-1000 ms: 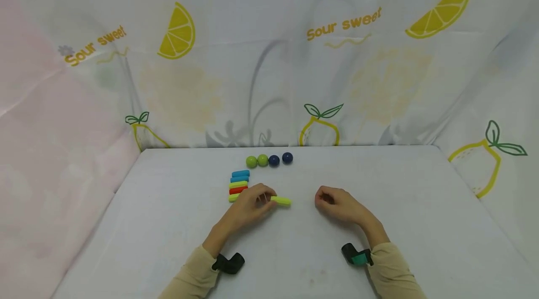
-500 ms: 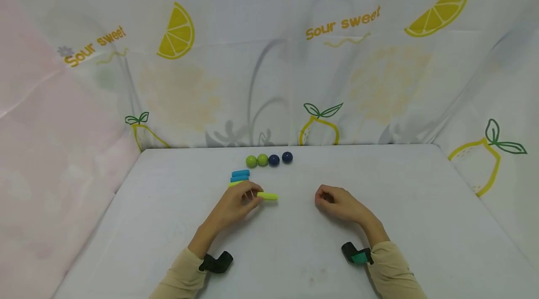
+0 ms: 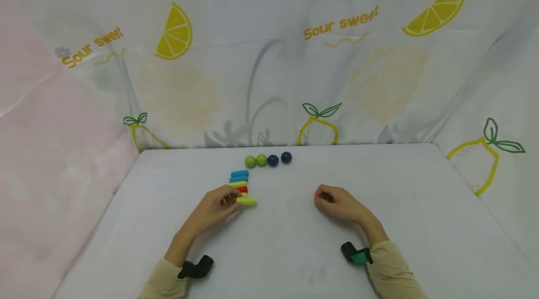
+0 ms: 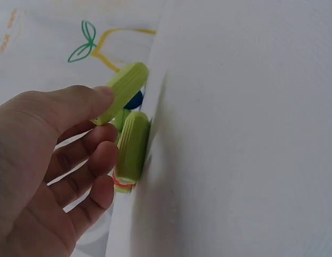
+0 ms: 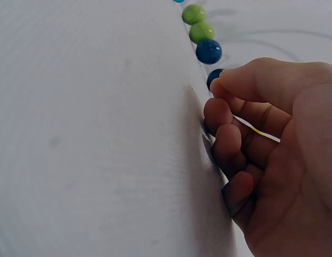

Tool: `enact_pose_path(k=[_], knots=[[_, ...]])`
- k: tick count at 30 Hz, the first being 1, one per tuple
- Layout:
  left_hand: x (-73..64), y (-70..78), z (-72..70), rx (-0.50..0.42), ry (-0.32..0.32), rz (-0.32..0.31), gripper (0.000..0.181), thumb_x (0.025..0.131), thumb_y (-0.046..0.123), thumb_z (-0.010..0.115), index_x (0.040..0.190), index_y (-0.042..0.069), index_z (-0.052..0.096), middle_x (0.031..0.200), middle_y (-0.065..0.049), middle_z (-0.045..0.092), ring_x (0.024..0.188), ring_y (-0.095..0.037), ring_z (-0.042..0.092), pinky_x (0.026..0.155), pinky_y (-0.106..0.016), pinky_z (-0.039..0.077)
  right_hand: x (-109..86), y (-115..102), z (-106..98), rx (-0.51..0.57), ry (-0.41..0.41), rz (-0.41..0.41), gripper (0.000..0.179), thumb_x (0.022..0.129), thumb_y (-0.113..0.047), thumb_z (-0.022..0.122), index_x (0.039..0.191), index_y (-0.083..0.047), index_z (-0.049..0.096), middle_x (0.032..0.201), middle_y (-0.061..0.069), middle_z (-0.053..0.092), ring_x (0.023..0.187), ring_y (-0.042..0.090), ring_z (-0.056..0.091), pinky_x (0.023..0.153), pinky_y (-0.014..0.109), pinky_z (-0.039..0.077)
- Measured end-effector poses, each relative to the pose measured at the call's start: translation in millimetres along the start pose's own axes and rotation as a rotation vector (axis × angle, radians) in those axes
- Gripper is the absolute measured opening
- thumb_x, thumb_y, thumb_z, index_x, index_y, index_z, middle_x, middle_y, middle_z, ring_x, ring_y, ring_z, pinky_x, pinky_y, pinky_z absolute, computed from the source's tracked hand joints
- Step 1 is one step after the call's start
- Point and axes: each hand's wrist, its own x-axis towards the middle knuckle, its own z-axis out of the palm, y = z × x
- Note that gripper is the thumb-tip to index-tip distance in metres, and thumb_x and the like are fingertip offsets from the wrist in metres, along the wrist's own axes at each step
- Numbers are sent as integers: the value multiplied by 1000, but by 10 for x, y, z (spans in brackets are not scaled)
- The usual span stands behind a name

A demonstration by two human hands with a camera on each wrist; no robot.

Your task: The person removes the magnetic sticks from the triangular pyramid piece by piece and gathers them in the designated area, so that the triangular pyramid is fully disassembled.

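Note:
My left hand [image 3: 212, 207] pinches a yellow-green ribbed stick [image 3: 247, 201] between thumb and fingertips. In the left wrist view this stick [image 4: 123, 93] is held above the table, over another yellow-green stick [image 4: 132, 150]. That one ends a row of short sticks beyond my fingers: two blue sticks [image 3: 239, 173], a yellow-green stick [image 3: 238, 184] and a red stick [image 3: 243, 189], the near ones partly covered by my hand. My right hand [image 3: 341, 204] rests on the table to the right, fingers loosely curled around nothing.
Behind the sticks, two green balls [image 3: 256, 160] and two dark blue balls [image 3: 280, 159] line up near the back edge of the white table [image 3: 400, 186]. A printed curtain [image 3: 261, 55] hangs behind. Each wrist wears a small dark camera [image 3: 197, 268].
My left hand has moved left with the yellow-green stick, bringing it from the open table to the near end of the stick row. The right hand has stayed still.

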Motion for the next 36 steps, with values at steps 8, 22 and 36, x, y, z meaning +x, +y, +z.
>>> enact_pose_path(k=[8, 22, 36], knots=[[-111, -77, -78, 140, -43, -53, 23, 79, 13, 75, 99, 13, 63, 85, 9, 60, 74, -5, 55, 67, -20, 49, -5, 10, 1, 5, -1, -4, 5, 95, -23, 56, 92, -19, 58, 82, -6, 57, 75, 6, 51, 69, 22, 43], [-141, -115, -103, 176, -70, -158, 23, 81, 20, 74, 98, 18, 58, 86, 12, 58, 73, -4, 52, 65, -19, 46, -7, 0, -2, 9, -6, -7, 5, 95, -22, 55, 93, -18, 58, 83, -6, 57, 77, 6, 52, 70, 22, 43], [-29, -171, -115, -19, -69, -317, 62, 92, 36, 60, 141, 7, 35, 131, -16, 47, 101, -24, 55, 82, -32, 49, -17, 1, -15, 3, -4, -7, 5, 95, -22, 56, 92, -18, 59, 83, -6, 57, 76, 6, 51, 69, 21, 43]])
